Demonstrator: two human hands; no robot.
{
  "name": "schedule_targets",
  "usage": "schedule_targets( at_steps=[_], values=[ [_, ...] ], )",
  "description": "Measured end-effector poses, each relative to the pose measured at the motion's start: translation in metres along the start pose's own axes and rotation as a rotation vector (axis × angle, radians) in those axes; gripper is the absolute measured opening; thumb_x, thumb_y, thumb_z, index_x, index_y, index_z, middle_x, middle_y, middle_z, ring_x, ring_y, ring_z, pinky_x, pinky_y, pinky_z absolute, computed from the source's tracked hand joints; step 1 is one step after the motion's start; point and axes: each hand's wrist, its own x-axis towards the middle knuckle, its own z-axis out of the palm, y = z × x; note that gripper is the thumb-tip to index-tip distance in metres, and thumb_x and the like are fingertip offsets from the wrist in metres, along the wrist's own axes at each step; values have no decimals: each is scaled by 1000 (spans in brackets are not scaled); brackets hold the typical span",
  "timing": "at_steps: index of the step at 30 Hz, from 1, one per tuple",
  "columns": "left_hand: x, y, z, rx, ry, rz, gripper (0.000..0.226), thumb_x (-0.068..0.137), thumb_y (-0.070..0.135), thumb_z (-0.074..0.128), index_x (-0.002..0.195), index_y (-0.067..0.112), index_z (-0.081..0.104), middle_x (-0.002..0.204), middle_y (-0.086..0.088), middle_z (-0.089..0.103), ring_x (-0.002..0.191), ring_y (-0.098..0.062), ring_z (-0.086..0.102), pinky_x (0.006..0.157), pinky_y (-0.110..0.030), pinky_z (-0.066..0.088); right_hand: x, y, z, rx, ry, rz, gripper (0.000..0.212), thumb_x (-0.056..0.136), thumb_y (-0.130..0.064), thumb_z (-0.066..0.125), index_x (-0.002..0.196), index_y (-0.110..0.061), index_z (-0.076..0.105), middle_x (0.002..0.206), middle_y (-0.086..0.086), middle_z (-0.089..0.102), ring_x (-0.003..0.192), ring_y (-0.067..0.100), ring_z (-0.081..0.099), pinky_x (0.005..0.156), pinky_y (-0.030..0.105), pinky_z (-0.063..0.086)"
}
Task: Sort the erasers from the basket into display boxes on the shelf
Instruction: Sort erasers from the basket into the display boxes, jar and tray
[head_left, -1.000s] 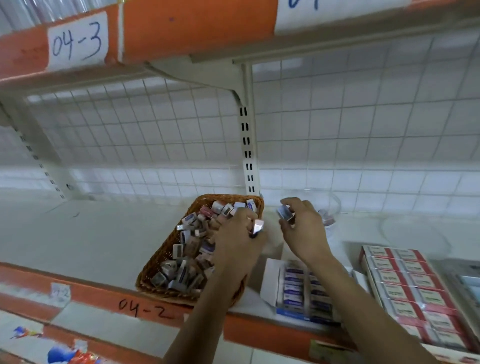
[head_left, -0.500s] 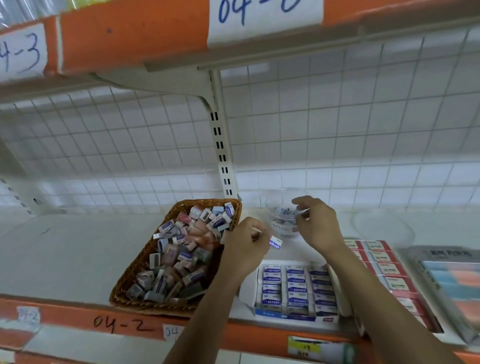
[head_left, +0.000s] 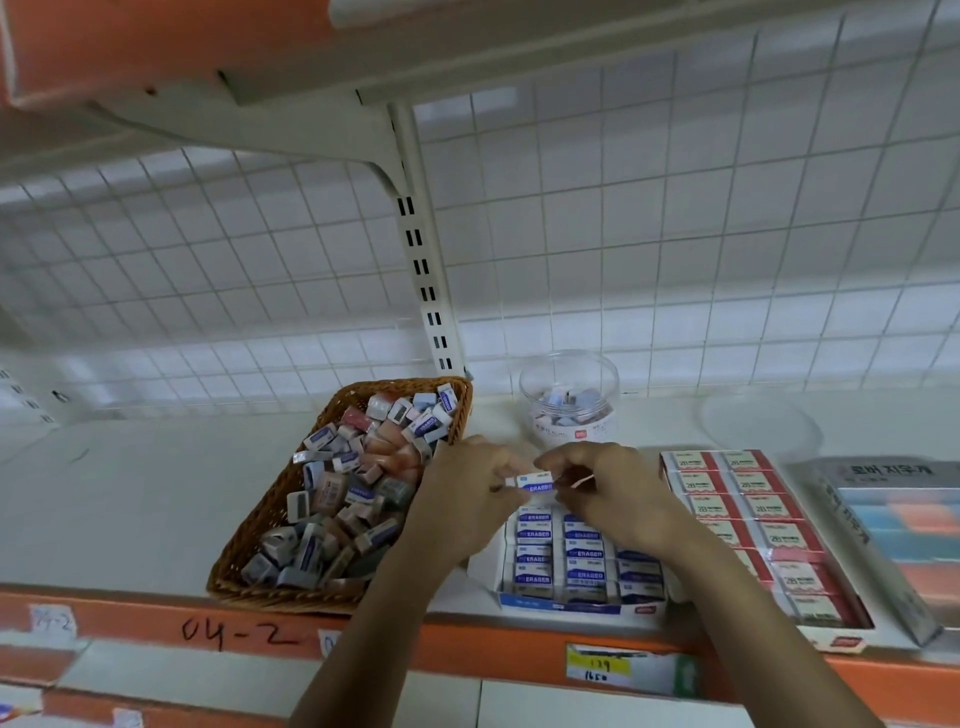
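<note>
Basket (head_left: 248, 525) of loose erasers (head_left: 358, 483); part-full blue box (head_left: 561, 604)

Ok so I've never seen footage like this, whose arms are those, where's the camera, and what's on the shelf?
No machine here: these are a person's bare arms, filmed by one head-worn camera looking forward and down. The shelf carries a wicker basket of mixed erasers, a blue display box, a red display box to its right and a clear jar behind. The left hand and right hand together pinch one blue-and-white eraser above the blue display box.
</note>
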Motion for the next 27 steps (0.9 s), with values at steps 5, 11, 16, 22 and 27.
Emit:
schedule_targets(
  at_steps=[5, 11, 16, 22, 27],
  values=[
    [-10, 3, 0, 132, -262, 107, 25, 83, 25, 71, 108, 20, 72, 99, 3, 70, 77, -1, 59, 68, -8, 42, -4, 11, 7, -108, 20, 42, 38, 86, -3, 56, 121, -19, 60, 122, -3, 61, 109, 7, 55, 86, 9, 37],
    [-12, 4, 7, 210, -312, 48, 25, 84, 24, 71, 109, 20, 70, 101, 0, 72, 87, -9, 66, 81, -30, 55, -5, 14, 9, -188, 3, 46, 33, 89, -11, 56, 121, -19, 60, 121, 0, 61, 108, 12, 56, 93, 20, 42],
    [-12, 7, 10, 313, -330, 44, 21, 87, 21, 67, 106, 15, 70, 102, -4, 70, 90, -17, 65, 81, -35, 55, -4, 16, 11, -198, 3, 33, 31, 88, -11, 58, 119, -19, 62, 118, 0, 61, 104, 11, 57, 91, 20, 43],
    [-10, 9, 18, 364, -307, 75, 16, 88, 16, 64, 104, 14, 67, 100, -4, 66, 92, -17, 62, 83, -34, 53, -4, 17, 13, -199, -4, 39, 31, 87, -11, 59, 117, -20, 62, 116, 0, 61, 105, 12, 56, 92, 22, 43],
    [-9, 3, 18, 255, -295, 87, 10, 86, 13, 66, 87, 14, 75, 90, 0, 70, 82, -11, 65, 79, -29, 55, -2, 13, 14, -224, -13, 20, 31, 88, -12, 56, 118, -19, 61, 116, 0, 61, 107, 13, 53, 91, 21, 41]
  ],
)
